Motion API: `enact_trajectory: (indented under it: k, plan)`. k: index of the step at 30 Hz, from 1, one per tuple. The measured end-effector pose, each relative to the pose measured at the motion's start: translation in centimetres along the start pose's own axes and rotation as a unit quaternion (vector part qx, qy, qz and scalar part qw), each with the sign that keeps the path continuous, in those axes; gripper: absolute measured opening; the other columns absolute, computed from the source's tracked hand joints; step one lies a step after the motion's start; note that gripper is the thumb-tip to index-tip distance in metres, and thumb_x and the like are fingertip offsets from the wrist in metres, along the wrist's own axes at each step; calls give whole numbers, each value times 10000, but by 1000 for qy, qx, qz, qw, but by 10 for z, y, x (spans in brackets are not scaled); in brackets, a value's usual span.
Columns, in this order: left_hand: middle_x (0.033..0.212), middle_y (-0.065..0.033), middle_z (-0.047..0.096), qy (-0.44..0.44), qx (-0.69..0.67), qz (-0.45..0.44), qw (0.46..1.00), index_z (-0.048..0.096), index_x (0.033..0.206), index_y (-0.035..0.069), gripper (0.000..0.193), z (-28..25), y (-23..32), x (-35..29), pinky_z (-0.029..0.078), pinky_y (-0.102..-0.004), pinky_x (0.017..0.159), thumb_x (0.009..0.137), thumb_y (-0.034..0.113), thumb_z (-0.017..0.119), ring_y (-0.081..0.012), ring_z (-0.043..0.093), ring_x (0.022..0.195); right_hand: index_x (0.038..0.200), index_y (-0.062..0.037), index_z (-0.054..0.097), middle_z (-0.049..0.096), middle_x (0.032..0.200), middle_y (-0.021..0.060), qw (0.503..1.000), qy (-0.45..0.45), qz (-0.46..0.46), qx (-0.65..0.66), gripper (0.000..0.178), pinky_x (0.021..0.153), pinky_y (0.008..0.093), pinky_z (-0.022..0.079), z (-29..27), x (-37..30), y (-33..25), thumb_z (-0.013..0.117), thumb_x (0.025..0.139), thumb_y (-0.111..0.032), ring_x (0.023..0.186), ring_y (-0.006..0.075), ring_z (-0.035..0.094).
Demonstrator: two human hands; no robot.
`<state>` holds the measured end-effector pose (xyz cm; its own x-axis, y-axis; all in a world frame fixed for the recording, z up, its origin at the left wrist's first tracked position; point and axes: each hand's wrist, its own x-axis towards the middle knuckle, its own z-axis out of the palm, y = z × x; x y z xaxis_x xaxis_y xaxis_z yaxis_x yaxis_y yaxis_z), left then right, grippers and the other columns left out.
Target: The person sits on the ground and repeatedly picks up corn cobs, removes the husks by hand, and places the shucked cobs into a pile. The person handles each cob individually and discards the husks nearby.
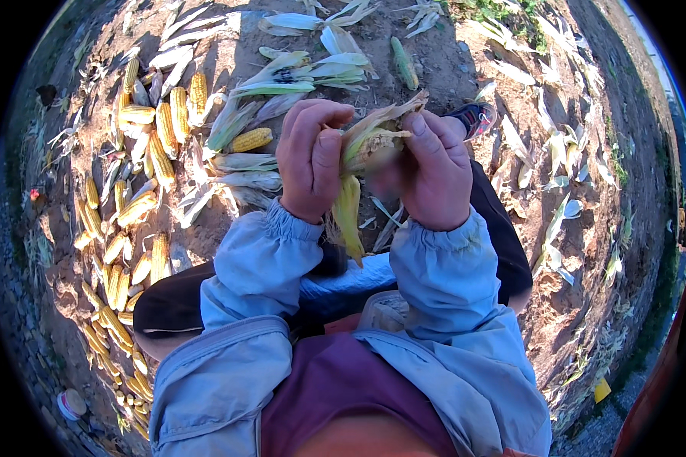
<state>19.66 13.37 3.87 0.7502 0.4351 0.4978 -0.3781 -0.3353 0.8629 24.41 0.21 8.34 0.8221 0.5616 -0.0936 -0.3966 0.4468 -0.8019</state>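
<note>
Both of my hands hold one corn cob (375, 149) in front of me, its pale husk partly peeled. My left hand (310, 156) is closed at the cob's left side, thumb and fingers bent against the husk. My right hand (439, 167) pinches the husk at the top right with its thumb. A yellowish husk strip (347, 221) hangs down between my wrists. The cob's lower right part is blurred. Left of my left hand, a bare yellow corn cob (250, 140) lies among unhusked ears (240, 183).
Husked yellow cobs (164, 129) lie in a long heap along the left. A green ear (404, 64) lies ahead on the soil. Loose dry husks (560, 148) are scattered to the right. My bent legs (177, 298) flank the work area. A white tub (72, 404) stands at lower left.
</note>
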Motion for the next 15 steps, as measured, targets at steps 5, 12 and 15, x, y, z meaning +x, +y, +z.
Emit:
enact_trajectory:
  k: [5,12,15]
  plan:
    - [1010,-168,513,-38,78,29,996,504,1067,-28,333,5,22,-1,393,-365,812,859,231,468,-297,487,935,984,26,556,604,783,83,998,41,-37,29,271,476,220,449,0,-1,-2,477,903,-221,537,119,539]
    - [1250,-168,381,-153,-51,-8,987,213,1308,-19,759,17,32,-7,348,-335,918,783,372,598,-229,424,1087,979,0,552,589,801,58,995,53,-3,90,247,466,197,408,1,-8,-7,480,901,-223,537,76,500]
    - [1257,-168,380,-149,-139,-42,978,216,1312,-10,790,15,29,-10,361,-326,912,761,377,629,-218,432,1090,978,-12,548,572,791,43,992,32,16,120,240,448,199,387,4,-9,-3,463,907,-225,519,62,457]
